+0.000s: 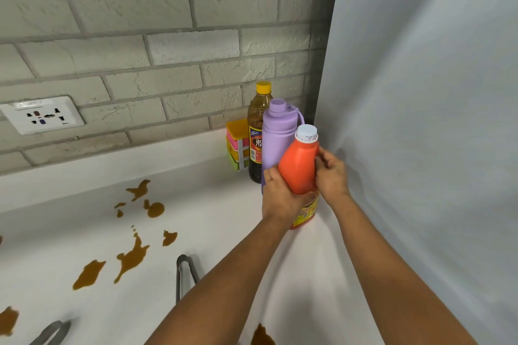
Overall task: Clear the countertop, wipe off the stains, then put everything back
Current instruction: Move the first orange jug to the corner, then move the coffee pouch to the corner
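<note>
Partly hidden by both hands (pixel 305 182), the orange bottle's (pixel 300 165) label seems unreadable.

grey brick wall (pixel 168 45) with socket (pixel 42 115); white curtain (pixel 420 92) right.

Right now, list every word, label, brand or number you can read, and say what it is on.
No text reads whole.
Dark bottle label: print too blurred to read.
Orange bottle, gripped by the left hand and right hand: small print under the cap and on the lower label, too small to read.
Wall socket: faint marking, unreadable.
</note>
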